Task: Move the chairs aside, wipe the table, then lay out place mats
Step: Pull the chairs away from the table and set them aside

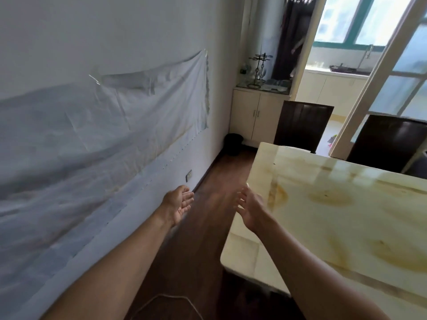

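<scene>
Empty and spread-fingered, the left hand [179,204] and right hand [250,210] reach along the left edge of the table [335,215], so chair-moving looks the step in hand, next needing a grip on the dark chairs [302,124] at its far edge.

This is a home, seen from its dining room. A long glossy table [346,215] with a cream, marble-like top stands on a dark wooden floor [208,215]. A dark high-backed chair [302,123] stands at its far end, and a second chair [388,139] is beside that. Against the far wall a low cream cabinet [256,112] carries a wire stemware rack [260,68]. Through the doorway beyond, a kitchen counter [335,76] with a tap [367,54] sits under a bright green-framed window [360,17]. A wall socket [189,175] sits low on the white wall.
</scene>
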{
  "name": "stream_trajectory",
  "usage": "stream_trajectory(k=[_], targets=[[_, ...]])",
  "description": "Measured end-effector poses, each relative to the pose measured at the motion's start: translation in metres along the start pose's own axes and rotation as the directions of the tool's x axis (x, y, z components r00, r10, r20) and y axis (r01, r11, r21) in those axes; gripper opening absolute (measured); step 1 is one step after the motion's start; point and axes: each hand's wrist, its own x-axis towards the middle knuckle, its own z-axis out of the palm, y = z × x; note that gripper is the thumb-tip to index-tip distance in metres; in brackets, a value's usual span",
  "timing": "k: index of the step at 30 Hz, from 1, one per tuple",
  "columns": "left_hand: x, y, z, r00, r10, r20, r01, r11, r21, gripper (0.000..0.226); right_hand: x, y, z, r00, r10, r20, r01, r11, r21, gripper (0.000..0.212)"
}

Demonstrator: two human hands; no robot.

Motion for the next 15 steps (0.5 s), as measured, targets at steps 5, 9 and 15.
stream_trajectory(k=[5,9,15], targets=[[0.095,0.068,-0.034,0.997,-0.058,0.046,0.057,0.998,0.019,0.046,0.081,-0.016,0.078,0.998,0.021,-0.066,-0.017,0.998,0.057,0.043],[0.151,0.105,-0.044,0.995,-0.059,0.075,0.060,0.998,-0.001,0.043,0.127,-0.035,0.110,0.997,0.031,-0.071,-0.024,0.995,0.099,0.037],[0.231,0.144,-0.034,0.989,-0.089,0.117,0.084,0.995,0.047,0.043,0.201,-0.062,0.129,0.993,0.014,-0.117,0.000,0.993,0.119,0.048]])
